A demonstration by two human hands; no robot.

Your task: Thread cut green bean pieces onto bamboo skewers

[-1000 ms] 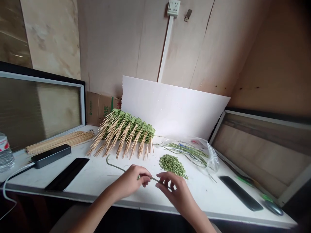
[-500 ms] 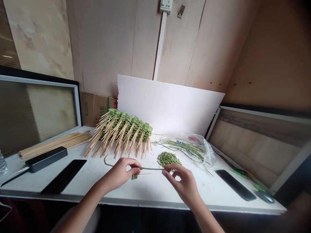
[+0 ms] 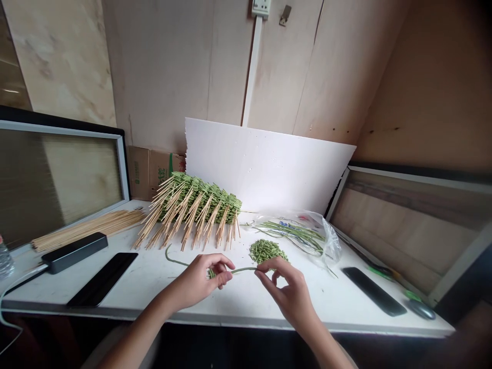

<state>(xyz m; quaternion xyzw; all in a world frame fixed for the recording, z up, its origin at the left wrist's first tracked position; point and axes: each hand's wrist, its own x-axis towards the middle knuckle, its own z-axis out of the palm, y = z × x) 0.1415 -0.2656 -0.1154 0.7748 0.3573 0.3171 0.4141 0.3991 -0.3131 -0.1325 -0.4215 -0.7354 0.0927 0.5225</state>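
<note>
My left hand (image 3: 202, 282) and my right hand (image 3: 286, 289) both pinch one long green bean (image 3: 243, 269) just above the white table (image 3: 238, 302). The bean's loose end curves away to the left at the table surface. Under the left fingers there are short green pieces threaded on a thin skewer. A small heap of cut green bean pieces (image 3: 265, 251) lies just beyond my right hand. Further back, a stack of finished bean skewers (image 3: 192, 207) is fanned out with the stick ends pointing towards me.
A bundle of bare bamboo skewers (image 3: 88, 228) lies at the left, near a black power bank (image 3: 73, 252) and a black phone (image 3: 102, 279). A plastic bag of long beans (image 3: 300, 236) sits at the right, with another black phone (image 3: 372, 291). A white board (image 3: 269, 169) leans on the wall.
Both hands have lifted the bean off the table and drawn closer together; the right hand has slid left along it. The camera has shifted slightly.
</note>
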